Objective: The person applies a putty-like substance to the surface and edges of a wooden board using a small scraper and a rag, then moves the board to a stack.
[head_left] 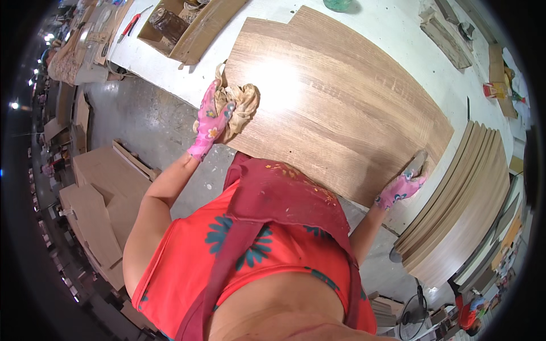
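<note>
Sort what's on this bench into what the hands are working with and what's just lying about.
In use: left hand pressing a rag on the wood-grain panel; right hand at the panel's edge.
Lying about: stacked panels, cardboard box, red-handled tool.

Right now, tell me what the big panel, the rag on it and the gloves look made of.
Panel: likely laminated or veneered board; printed-looking wood grain, smooth sheen with glare. Rag: soft beige cloth, crumpled in folds under the left hand. Gloves: thin pink flowered fabric, possibly coated; right hand grips the panel's edge.
</note>
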The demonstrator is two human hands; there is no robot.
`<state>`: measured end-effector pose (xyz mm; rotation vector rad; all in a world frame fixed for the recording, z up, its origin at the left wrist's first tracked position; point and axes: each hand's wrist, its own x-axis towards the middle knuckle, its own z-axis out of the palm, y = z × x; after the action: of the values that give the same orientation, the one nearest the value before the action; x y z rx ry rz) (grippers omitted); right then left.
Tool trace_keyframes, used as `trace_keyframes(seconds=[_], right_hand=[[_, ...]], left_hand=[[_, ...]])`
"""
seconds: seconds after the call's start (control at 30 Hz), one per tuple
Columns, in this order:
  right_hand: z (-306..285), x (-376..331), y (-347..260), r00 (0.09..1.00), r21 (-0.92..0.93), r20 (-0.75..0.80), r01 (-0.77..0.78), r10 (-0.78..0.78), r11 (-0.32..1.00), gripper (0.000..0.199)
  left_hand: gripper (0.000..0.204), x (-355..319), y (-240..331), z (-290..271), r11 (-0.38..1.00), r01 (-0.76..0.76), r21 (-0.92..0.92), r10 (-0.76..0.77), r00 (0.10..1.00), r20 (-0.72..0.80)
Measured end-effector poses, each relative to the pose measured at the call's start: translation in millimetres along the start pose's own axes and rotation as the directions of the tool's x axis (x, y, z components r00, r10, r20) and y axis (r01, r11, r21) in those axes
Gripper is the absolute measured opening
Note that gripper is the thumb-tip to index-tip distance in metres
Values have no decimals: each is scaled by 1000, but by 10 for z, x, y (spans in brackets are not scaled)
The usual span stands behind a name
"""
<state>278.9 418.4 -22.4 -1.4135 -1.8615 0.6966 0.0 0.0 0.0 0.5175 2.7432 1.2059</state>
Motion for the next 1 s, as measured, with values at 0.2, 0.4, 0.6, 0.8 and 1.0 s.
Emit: trace_keyframes(seconds=[0.2, 0.4, 0.6, 0.8, 1.0], right_hand=[[-91, -122, -43, 997, -64, -47, -67, 64, 996, 47], [-424, -651, 233, 997, 54, -81, 13, -9, 998, 50], [-374, -591, 89, 988, -88, -152, 24, -37, 996, 52], [-422, -599, 170, 978, 7, -198, -69, 69, 998, 55], [-458, -581, 25, 991, 51, -128, -33, 39, 998, 57]], left_hand=[[48, 826, 109, 184, 991, 39, -125, -37, 999, 21], [48, 1227, 35, 396, 987, -30, -159, 35, 999, 31], [50, 1913, 490, 565, 985, -175, -9, 174, 973, 153], [43, 2170, 700, 959, 873, -475, -109, 485, 825, 290], [41, 2501, 403, 761, 945, -160, -285, 265, 886, 380]])
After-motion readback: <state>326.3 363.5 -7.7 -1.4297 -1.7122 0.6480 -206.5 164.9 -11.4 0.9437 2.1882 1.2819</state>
